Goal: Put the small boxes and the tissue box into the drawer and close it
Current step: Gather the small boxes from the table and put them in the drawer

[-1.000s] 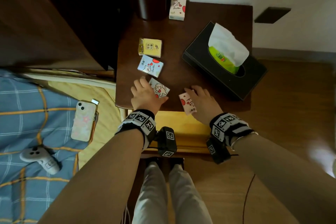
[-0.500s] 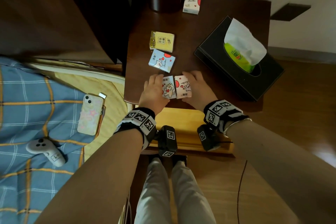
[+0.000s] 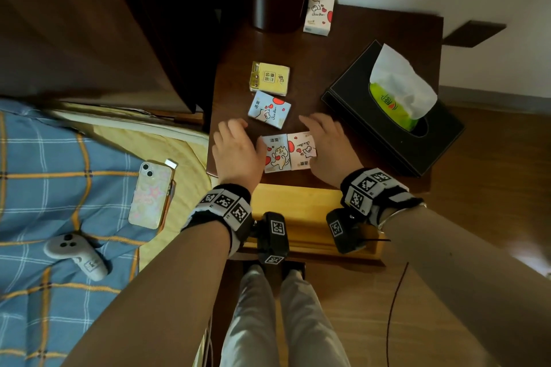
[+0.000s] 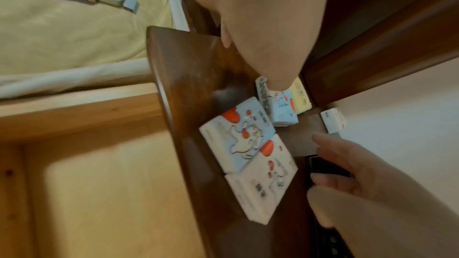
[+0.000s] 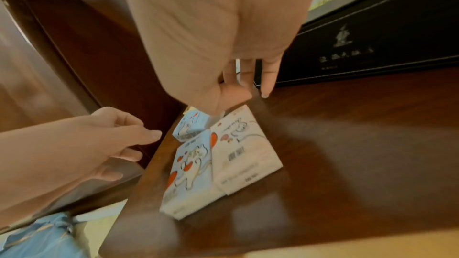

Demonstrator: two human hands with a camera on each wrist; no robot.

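2 small boxes, a blue cat-print box [image 3: 276, 155] and a pink box [image 3: 300, 149], are lying side by side, touching, near the front edge of the dark wooden nightstand [image 3: 351, 158]. The left hand [image 3: 237, 152] and right hand [image 3: 329, 147] are flanking them, fingers relaxed and spread, gripping nothing. "Biu Biu" is showing on the standing box [image 3: 317, 13]. The black tissue box [image 3: 390, 122] is sitting to the right; the light wood drawer [image 3: 298, 208] is standing open below.
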